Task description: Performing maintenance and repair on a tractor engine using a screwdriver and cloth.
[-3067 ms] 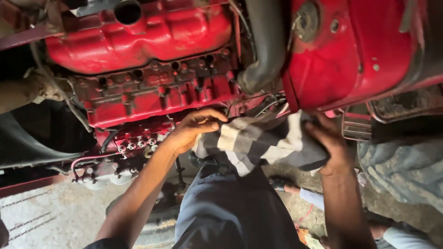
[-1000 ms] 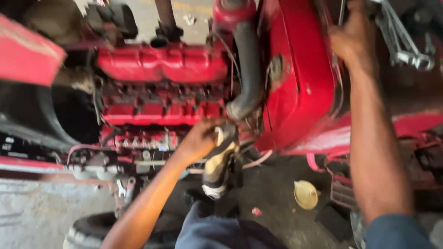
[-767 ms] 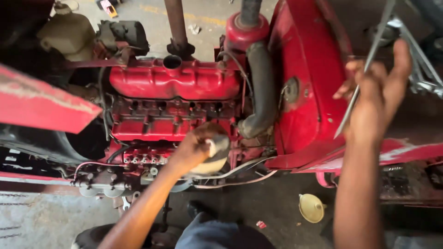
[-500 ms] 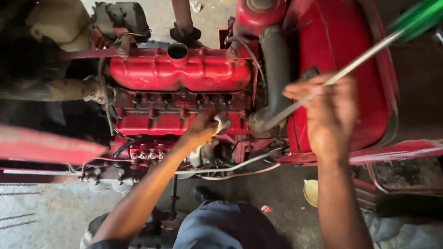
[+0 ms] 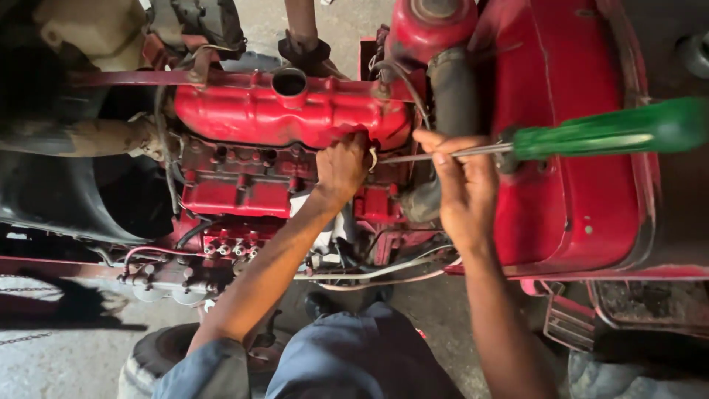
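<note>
- The right hand [image 5: 464, 188] pinches the bare metal shaft of a long screwdriver [image 5: 591, 137]; its grip is pressed together around the shaft, thumb and fingers closed just ahead of the green handle.
- The screwdriver lies nearly level, its handle out to the right over the red body panel [image 5: 569, 199] and its thin tip pointing left toward the left hand.
- The left hand [image 5: 341, 166] rests against the red engine block [image 5: 244, 196], just below the red valve cover [image 5: 288, 114]. Its fingers curl in around something small beside the screwdriver tip; the thing is hidden, so I cannot tell what it pinches.
- A black rubber hose [image 5: 452, 89] runs down just behind the right hand, and loose pale wires [image 5: 384, 270] trail under the engine.
- How it handles, as a judgement: the screwdriver looks stiff and fairly light, with most of its weight in the thick handle. The smooth steel shaft is likely slippery if oily, and held there it gives fine aim but little turning force.
- The ribbed green handle is the surer place to take hold for twisting; the fingers on the shaft serve better as a guide for the tip.
</note>
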